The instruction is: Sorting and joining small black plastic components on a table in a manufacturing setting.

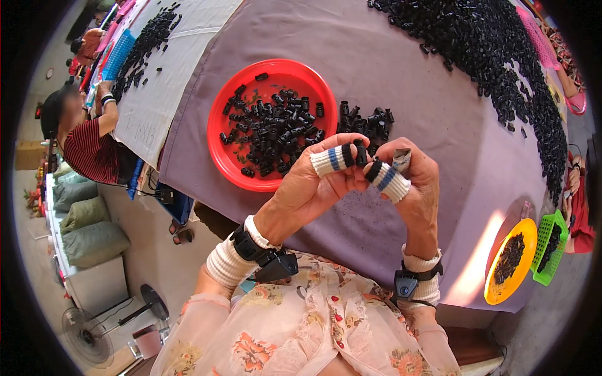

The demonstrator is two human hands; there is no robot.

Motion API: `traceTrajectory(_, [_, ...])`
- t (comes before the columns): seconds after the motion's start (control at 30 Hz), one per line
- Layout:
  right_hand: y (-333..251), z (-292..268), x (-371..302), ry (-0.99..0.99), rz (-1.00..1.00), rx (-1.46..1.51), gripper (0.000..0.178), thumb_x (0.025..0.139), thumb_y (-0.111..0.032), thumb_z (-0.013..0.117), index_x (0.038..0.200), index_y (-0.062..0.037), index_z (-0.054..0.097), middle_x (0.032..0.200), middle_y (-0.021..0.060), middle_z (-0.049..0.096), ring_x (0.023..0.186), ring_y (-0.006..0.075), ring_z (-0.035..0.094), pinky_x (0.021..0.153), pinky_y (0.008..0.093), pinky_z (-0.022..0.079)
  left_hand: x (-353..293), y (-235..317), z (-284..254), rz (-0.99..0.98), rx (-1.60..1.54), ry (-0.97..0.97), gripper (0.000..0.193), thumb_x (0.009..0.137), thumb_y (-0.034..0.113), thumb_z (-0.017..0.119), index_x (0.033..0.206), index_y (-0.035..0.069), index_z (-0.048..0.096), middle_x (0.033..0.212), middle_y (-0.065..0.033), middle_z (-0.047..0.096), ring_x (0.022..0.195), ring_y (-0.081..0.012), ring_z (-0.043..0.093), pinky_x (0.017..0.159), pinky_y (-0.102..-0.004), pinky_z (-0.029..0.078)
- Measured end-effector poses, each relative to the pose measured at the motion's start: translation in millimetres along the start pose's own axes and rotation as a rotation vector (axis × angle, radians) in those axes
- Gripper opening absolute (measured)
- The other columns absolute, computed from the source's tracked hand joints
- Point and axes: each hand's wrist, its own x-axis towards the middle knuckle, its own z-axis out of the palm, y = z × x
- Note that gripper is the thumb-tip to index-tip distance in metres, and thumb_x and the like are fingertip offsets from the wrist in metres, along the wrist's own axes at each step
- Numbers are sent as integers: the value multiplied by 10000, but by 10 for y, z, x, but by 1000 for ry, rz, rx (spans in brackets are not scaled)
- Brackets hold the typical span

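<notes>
Both hands met just below the red plate (221, 147): left hand (313, 182) and right hand (407, 178), fingers in striped cloth sleeves, pinched a small black part (360, 153) together. Loose black parts (367, 122) lay right of the plate; big black heap (495, 56) further right.

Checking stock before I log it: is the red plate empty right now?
No, the red plate holds a scatter of small black parts, with more piled on the purple cloth beside it.

bright, even daylight – a sun patch on the purple cloth (483, 263) – sharp centre, fisheye-bent edges, black rim.
</notes>
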Motion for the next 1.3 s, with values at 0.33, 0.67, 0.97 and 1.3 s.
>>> traceTrajectory(0.33, [28, 36, -43, 6, 24, 42, 184, 738, -113, 717, 809, -41, 563, 668, -27, 554, 623, 33, 474, 555, 194, 404, 19, -21, -15, 76, 26, 69, 210, 861, 132, 564, 1044, 31, 540, 985, -109, 606, 779, -146, 618, 696, -317, 521])
traceTrajectory(0.67, [92, 81, -55, 16, 102, 96, 167, 779, -142, 678, 828, -33, 561, 662, -31, 532, 615, 33, 455, 548, 191, 390, 49, -25, 0, 97, 50, 20, 276, 863, 166, 563, 1110, 49, 523, 968, -89, 613, 757, -118, 596, 610, -266, 465])
traceTrajectory(0.97, [119, 103, -50, 27, 132, 163, 167, 801, -168, 663, 848, -30, 583, 633, -27, 529, 518, 26, 461, 435, 193, 354, 52, -38, -29, 108, 98, 67, 323, 859, 166, 572, 1150, 34, 523, 944, -73, 617, 751, -114, 587, 609, -266, 455])
traceTrajectory(1.3, [205, 144, -78, 54, 144, 246, 167, 808, -177, 663, 871, -42, 587, 597, -20, 529, 477, 28, 475, 401, 182, 345, 50, -20, -59, 128, 225, 62, 379, 834, 160, 614, 1177, 38, 509, 941, -37, 615, 793, -102, 595, 630, -253, 493])
